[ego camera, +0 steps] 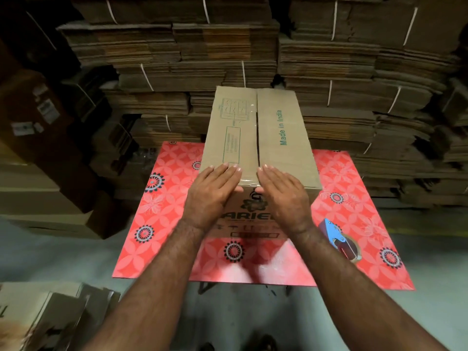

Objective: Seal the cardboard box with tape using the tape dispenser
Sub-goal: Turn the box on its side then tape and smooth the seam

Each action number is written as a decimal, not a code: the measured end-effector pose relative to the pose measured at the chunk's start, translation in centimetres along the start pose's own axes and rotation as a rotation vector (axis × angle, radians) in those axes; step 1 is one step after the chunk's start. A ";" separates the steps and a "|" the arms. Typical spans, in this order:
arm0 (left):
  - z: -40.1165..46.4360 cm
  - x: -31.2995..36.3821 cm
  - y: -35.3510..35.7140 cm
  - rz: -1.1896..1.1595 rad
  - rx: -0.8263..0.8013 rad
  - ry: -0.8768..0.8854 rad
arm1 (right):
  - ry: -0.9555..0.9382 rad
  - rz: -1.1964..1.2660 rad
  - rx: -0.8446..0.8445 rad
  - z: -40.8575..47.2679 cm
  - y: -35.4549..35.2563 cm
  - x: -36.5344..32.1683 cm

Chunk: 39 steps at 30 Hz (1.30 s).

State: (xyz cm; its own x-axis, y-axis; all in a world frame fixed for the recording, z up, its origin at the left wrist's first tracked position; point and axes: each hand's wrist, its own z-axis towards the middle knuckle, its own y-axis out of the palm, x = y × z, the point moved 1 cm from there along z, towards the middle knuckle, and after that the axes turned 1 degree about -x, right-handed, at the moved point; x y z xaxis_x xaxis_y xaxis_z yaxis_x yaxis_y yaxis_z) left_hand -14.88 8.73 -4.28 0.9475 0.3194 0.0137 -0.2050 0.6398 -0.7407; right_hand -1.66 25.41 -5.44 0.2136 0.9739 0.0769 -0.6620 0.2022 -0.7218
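Observation:
A brown cardboard box printed "Made in India" stands on a red patterned table, its top flaps closed with a clear tape strip along the centre seam. My left hand lies flat with straight fingers on the near top edge, left of the seam. My right hand lies flat the same way just right of the seam, thumb over the front edge. The blue tape dispenser rests on the table to the right of my right wrist, apart from both hands.
Tall stacks of bundled flat cardboard fill the wall behind the table. Large boxes stand at the left. Flattened cartons lie on the grey floor at the lower left.

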 end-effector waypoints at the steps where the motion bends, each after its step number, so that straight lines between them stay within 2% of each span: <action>1: -0.2 -0.1 0.0 -0.007 -0.001 -0.001 | 0.002 -0.006 -0.002 -0.2 -0.1 0.1; 7: -1.9 -1.7 -1.2 -0.117 0.004 -0.022 | 0.076 0.058 -0.056 -1.4 -1.8 0.7; 12: -1.6 -2.6 -1.1 -0.186 0.028 -0.108 | 0.110 0.139 -0.005 1.6 -1.0 -3.7; 15: -2.7 -4.4 -1.5 -0.299 -0.006 -0.117 | 0.056 0.119 -0.032 1.2 0.2 -3.8; 17: -3.8 -5.2 -2.4 -0.295 -0.057 -0.125 | 0.027 0.099 -0.061 0.7 0.4 -2.8; 20: -5.0 -6.0 -3.4 -0.286 -0.104 -0.170 | 0.090 0.135 -0.053 0.6 -0.4 -3.1; 22: -4.6 -6.0 -3.8 -0.333 -0.070 -0.185 | 0.132 0.151 -0.025 1.6 -0.7 -4.5; 26: -3.4 -5.2 -3.9 -0.553 0.090 -0.392 | 0.091 0.131 -0.044 4.3 1.0 -7.9; 31: -3.6 -5.8 -2.8 -0.619 0.092 -0.439 | 0.022 0.127 0.031 4.7 2.2 -8.5; 33: -3.6 -4.7 -3.1 -0.631 0.140 -0.493 | 0.028 0.132 0.019 4.8 2.0 -8.4; 36: -4.0 -1.5 -3.6 -0.642 0.219 -0.726 | 0.037 0.111 -0.001 4.7 2.0 -9.0; 39: -3.7 0.5 -3.3 -0.702 0.105 -0.908 | 0.071 0.159 -0.044 4.6 2.2 -8.9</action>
State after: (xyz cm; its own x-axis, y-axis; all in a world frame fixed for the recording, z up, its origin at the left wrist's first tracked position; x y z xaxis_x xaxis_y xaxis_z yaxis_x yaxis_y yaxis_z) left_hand -12.78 4.16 -4.32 0.3433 0.2284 0.9110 0.2378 0.9172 -0.3195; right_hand -8.38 17.64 -4.55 0.1597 0.9833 -0.0877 -0.6598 0.0402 -0.7504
